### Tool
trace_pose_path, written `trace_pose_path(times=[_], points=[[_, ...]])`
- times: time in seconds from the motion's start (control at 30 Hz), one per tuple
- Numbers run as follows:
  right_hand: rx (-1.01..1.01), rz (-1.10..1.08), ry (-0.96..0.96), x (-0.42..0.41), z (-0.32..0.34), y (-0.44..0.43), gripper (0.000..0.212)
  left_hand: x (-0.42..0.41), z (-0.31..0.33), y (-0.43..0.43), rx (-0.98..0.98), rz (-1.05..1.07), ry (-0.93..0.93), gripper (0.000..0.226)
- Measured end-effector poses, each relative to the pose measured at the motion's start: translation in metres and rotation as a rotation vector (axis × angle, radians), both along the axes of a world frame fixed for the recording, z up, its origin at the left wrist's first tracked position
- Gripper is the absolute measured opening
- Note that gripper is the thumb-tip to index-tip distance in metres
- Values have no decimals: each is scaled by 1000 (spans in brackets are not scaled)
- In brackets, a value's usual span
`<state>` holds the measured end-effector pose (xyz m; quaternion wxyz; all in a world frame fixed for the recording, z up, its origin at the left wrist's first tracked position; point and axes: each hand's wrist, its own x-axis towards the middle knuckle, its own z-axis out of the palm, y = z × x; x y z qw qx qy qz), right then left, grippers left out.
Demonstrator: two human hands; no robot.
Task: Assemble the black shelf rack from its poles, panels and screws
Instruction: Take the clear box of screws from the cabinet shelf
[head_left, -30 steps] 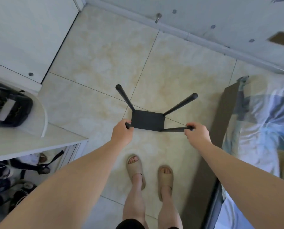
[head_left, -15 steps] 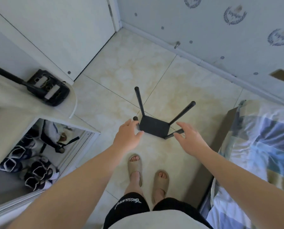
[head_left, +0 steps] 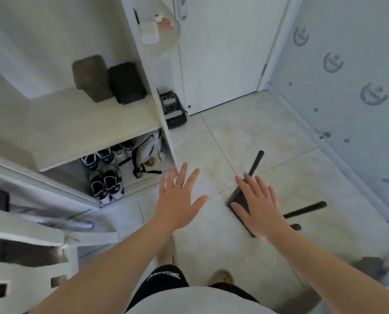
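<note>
The black shelf rack (head_left: 236, 199) stands on the tiled floor at the right, a square panel with black poles (head_left: 255, 163) rising from its corners. My right hand (head_left: 258, 205) hovers above the panel with fingers spread and holds nothing; it hides much of the panel. My left hand (head_left: 181, 197) is also spread flat and empty, in the air to the left of the rack, apart from it. Whether either hand touches the rack cannot be told.
A white cabinet (head_left: 164, 123) with shoes (head_left: 107, 183) in its lower bay stands at the left. A white door (head_left: 223, 53) and a papered wall (head_left: 347, 87) close off the far side. A black object (head_left: 173, 109) lies by the door.
Both hands have let go of the rack's poles and opened wide. The view has swung left, so the rack now sits at the right and the cabinet fills the left.
</note>
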<state>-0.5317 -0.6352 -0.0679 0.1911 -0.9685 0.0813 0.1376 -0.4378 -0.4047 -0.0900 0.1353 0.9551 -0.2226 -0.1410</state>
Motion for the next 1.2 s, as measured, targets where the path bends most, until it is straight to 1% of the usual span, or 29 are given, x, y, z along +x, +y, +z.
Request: trace_pose_path(times=[0.2,0.37,0.47,0.63,0.87,1.03,1.2], points=[[-36,192,-55,73,16,76,73,39,11,89,9,181,-79,86],[-97,298,-79,148,18,148,72,91,10,168,12,277,-94,83],[-143,345,-98,193,15,189,73,124,6,216,5,313,-64,83],[-185,358,-65,252,12,244,73,165,-3,275,2,395,-9,82],[-173,423,-73,325,11,285,72,220,-13,299,-39,472,35,84],[-166,437,-87,402,5,300,72,272,-14,304,5,507,91,80],[-22,407,-40,491,-3,313,72,334,-16,306,56,598,153,79]])
